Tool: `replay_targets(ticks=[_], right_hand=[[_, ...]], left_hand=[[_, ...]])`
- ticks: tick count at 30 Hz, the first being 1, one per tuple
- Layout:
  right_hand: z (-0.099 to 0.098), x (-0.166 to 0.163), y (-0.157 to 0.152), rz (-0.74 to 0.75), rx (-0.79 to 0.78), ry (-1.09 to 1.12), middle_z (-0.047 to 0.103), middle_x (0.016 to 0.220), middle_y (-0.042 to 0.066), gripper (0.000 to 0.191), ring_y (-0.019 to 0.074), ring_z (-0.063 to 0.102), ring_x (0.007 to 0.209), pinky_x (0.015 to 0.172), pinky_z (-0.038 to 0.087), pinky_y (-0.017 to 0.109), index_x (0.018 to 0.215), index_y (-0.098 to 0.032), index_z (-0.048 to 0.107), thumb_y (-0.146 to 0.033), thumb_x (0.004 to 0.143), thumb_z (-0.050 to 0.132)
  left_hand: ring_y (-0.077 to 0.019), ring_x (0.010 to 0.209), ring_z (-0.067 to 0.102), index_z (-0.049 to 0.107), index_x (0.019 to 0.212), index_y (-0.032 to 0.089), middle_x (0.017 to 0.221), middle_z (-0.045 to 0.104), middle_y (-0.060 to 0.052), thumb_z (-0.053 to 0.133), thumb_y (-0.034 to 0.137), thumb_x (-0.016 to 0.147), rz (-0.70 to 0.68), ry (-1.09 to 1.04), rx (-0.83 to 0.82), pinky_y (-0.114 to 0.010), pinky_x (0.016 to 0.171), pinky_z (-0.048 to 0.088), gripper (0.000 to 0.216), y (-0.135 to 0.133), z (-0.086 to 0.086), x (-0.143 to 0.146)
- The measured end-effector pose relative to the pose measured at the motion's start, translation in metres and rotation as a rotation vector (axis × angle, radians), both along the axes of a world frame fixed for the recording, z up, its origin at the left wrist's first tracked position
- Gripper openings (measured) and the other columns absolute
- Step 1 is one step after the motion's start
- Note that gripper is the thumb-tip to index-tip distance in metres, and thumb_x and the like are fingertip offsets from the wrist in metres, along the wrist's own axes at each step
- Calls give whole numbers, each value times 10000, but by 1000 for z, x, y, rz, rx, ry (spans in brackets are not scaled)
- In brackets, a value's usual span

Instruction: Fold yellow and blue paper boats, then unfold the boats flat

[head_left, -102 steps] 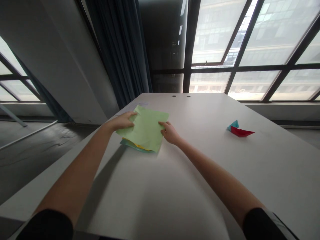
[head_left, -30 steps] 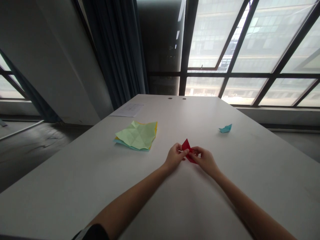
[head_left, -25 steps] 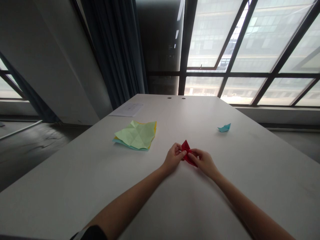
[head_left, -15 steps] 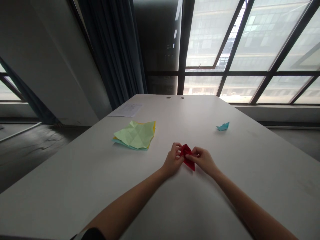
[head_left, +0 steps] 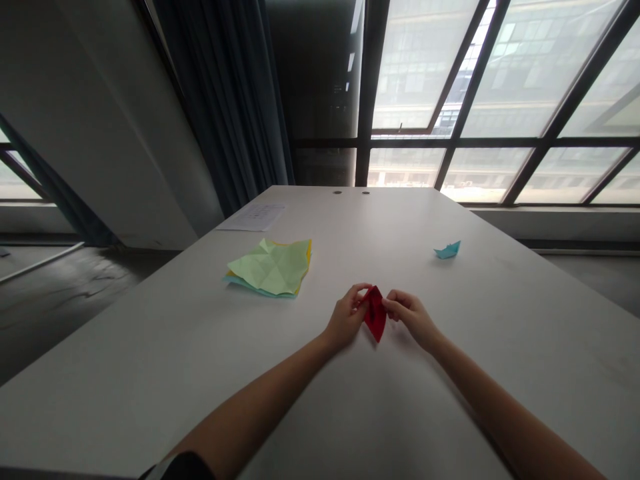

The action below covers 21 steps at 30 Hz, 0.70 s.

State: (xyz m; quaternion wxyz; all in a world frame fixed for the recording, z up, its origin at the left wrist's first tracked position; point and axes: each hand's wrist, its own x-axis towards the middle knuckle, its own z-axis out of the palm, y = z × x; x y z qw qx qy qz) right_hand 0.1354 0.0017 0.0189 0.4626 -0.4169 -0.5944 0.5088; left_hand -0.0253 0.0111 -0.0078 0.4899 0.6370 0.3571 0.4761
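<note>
A small folded piece of red paper (head_left: 375, 316) is held between my two hands just above the white table, its pointed end toward me and a darker opening along its middle. My left hand (head_left: 347, 317) grips its left edge with thumb and fingers. On the other side, my right hand (head_left: 409, 316) pinches the right edge between thumb and forefinger. Beyond my right hand, a small blue folded paper boat (head_left: 447, 251) stands on the table.
Creased sheets of paper (head_left: 273, 268), light green on top with yellow and blue edges beneath, lie left of my hands. A printed white sheet (head_left: 254, 217) is at the far left edge of the white table (head_left: 480, 373). Windows and a dark curtain (head_left: 230, 100) stand behind.
My right thumb and fingers have moved from the red paper's middle out to its right edge. The paper has turned slightly and spread, showing more of its inside.
</note>
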Motion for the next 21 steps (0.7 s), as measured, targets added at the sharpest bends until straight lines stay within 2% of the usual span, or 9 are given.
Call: replay_targets(ticks=[3,7,9,13,18,21], right_hand=[[1,1,-1,-36,51,32,461,488,-46,246,83,391,483,487,294,222,565,-171,493,-338,729,567],[2,9,3,-157,106,140,442,453,-46,235,78,370,459,467,285,217,525,-173,475,-281,719,553],[1,15,7,-199,99,233,445,445,-47,226,74,372,453,460,286,209,527,-173,471,-261,720,550],[-3,25,15,-249,37,328,475,456,-46,233,60,398,439,440,299,188,533,-169,466,-261,711,585],[-7,23,16,-260,-93,276,540,484,-34,256,69,463,416,428,363,185,629,-169,497,-376,716,620],[-3,17,11,-244,-105,228,587,525,-19,283,96,531,442,472,432,216,723,-176,508,-438,717,613]], left_hand=[[-95,603,499,508,1076,194,709,561,7,452,215,808,-1,37,5,-198,550,380,274,0,1,-2],[-119,702,533,561,991,171,799,600,-14,487,143,732,-42,15,-13,-215,623,405,270,2,1,-2],[-126,704,550,554,970,157,791,610,-19,521,139,692,-109,-94,-99,-221,629,413,281,6,-1,-1],[-98,552,538,526,991,141,666,606,-2,589,165,635,-181,-241,-287,-201,537,385,362,15,-2,-3],[-61,426,451,505,880,160,573,565,39,625,270,659,-89,-247,-301,-175,433,315,275,16,1,-4],[-69,492,491,486,790,162,617,570,32,633,323,676,-3,-313,-253,-185,500,369,246,14,2,1]])
